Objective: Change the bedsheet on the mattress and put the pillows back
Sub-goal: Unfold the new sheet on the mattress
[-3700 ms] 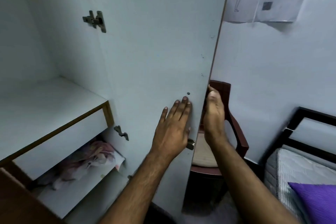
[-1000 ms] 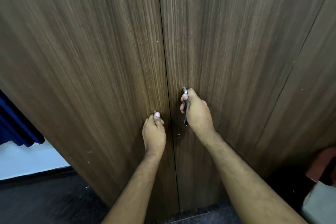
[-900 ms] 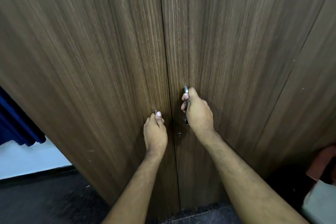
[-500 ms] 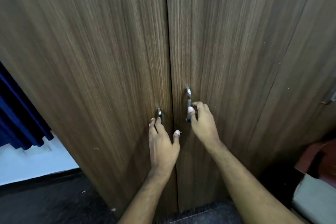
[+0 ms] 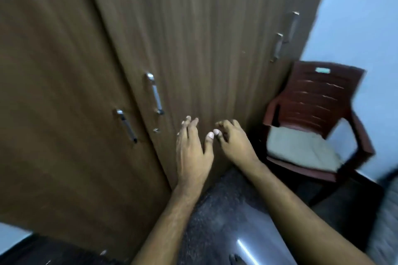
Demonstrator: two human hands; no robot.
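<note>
Both hands are in front of a closed wooden wardrobe (image 5: 193, 38), and neither holds anything. The left hand (image 5: 192, 148) has its fingers straight and close together, thumb spread to the right, palm turned toward the door panel; whether the fingertips touch the wood cannot be told because of blur. The right hand (image 5: 234, 140) sits just beside it, fingers loosely curled and empty, its thumb tip close to the left thumb.

Up and to the left of the left hand are two metal pull handles (image 5: 154, 93), one on each side of the seam between the doors, with a small keyhole (image 5: 156, 130) between the handles and the left hand. Neither hand touches a handle. A second pair of handles (image 5: 279, 46) is mounted higher, up and to the right of the right hand.

To the right of the right hand stands a dark red plastic chair (image 5: 318, 92) carrying a pale cushion (image 5: 301, 148), against a light blue wall (image 5: 355, 28). Below the forearms is dark speckled floor (image 5: 226, 211).

The bedsheet, mattress and pillows cannot be identified in this view; only a blurred grey edge appears at the far right, beyond the chair.
</note>
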